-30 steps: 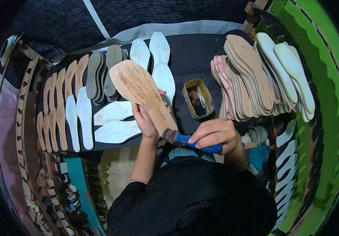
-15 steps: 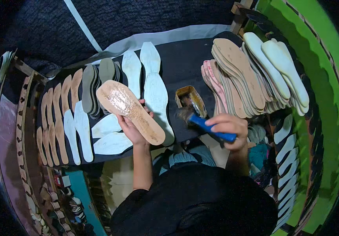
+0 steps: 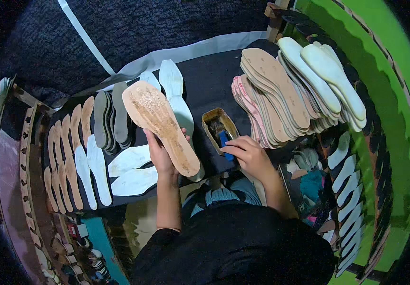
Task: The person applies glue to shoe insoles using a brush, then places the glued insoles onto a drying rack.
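Insole (image 3: 163,124) gripped in my left hand (image 3: 161,156), coated-looking; right hand (image 3: 249,155) grips brush (image 3: 226,145) in tub (image 3: 229,119); stack (image 3: 276,88) looks uncoated.

Tan insole (image 3: 161,127) is looking pretty glossy above where the left hand (image 3: 161,159) is gripping; blue handle (image 3: 223,138) in the right hand (image 3: 248,154) is looking like plastic, tbh.

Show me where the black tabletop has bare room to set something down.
The largest bare patch of black tabletop lies beyond the tray, between the white soles and the stacked soles. The left end is crowded with tan soles, the right end with those stacks; the right hand holds a blue handle at the tray.
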{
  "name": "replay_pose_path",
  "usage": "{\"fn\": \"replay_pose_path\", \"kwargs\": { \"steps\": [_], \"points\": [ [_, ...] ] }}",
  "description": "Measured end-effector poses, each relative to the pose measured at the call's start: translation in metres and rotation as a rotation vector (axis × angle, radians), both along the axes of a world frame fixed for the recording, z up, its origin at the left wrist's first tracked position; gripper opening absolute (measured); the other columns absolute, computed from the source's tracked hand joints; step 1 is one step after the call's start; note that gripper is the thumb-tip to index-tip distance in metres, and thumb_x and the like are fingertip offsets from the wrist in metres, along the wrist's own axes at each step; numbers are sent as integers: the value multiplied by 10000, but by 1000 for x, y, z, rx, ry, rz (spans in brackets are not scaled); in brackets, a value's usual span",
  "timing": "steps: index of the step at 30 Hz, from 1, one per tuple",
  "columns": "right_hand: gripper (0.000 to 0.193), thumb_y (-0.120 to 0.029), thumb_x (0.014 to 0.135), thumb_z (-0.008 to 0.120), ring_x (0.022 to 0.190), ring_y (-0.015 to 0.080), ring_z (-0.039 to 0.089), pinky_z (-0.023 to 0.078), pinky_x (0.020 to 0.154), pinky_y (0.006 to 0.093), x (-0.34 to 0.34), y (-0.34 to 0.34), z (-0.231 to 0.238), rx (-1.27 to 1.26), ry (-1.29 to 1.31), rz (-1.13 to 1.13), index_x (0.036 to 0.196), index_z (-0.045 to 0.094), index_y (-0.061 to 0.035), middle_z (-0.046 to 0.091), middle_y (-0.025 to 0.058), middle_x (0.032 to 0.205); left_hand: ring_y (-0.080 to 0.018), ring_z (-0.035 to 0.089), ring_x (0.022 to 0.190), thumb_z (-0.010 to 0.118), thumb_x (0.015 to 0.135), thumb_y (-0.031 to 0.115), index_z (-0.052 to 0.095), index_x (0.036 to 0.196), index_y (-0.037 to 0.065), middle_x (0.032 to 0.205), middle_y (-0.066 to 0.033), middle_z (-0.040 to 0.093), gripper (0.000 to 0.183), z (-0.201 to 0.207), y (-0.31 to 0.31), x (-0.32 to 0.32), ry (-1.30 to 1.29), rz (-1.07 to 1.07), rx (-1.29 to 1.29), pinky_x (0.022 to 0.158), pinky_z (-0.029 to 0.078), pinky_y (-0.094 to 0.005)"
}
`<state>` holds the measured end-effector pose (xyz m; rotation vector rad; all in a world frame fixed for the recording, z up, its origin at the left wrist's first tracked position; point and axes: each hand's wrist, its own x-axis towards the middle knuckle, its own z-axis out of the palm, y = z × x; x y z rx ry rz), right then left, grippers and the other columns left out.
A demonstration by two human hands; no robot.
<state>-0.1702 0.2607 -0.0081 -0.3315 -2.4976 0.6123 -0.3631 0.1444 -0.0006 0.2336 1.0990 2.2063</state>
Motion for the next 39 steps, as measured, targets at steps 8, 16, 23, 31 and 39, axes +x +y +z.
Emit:
{"fn": "replay_pose_path", "kwargs": {
  "steps": [8,16,23,31,39],
  "points": [
    [350,35,730,570,980,280,532,446,838,379,20,-11,24,-23,-46,-20,1046,618,-106,564,97,1042,-262,602,833,201,941,518,399,1216,3,969,-164,557,617,2,19,17,-14,-186,32,710,530,-380],
    [827,-344,695,754,1071,273,504,428,902,355,45,-31,66,-316,191,-101,1311,339,20,408,178,1264,-335,543,1013,274,933,492,159,1353,106,1169,-203,462,582,15,40,84,-83,-390,312,854,475,-472],
    [854,-288,601,828,949,224,539,471,798,324,86,-49,70,-94,251,-430,1280,401,4,439,149,1178,-352,532,1017,357,930,422,-22,1356,236,1282,-169,345,600,32,57,142,95,-451,397,863,453,-496],
    [706,-218,633,782,999,295,523,465,846,366,191,-87,82,-64,255,-813,1229,459,-19,456,153,1110,-339,510,1065,354,934,432,85,1354,221,1256,-156,387,542,43,70,260,108,-617,448,860,463,-483],
    [625,-146,532,748,919,299,555,478,793,370,343,-152,101,122,344,-1482,1120,557,-54,525,137,1007,-264,528,904,338,928,494,307,1274,258,1107,-66,477,421,35,39,393,-170,-1193,295,680,484,-392]
  ]
}}
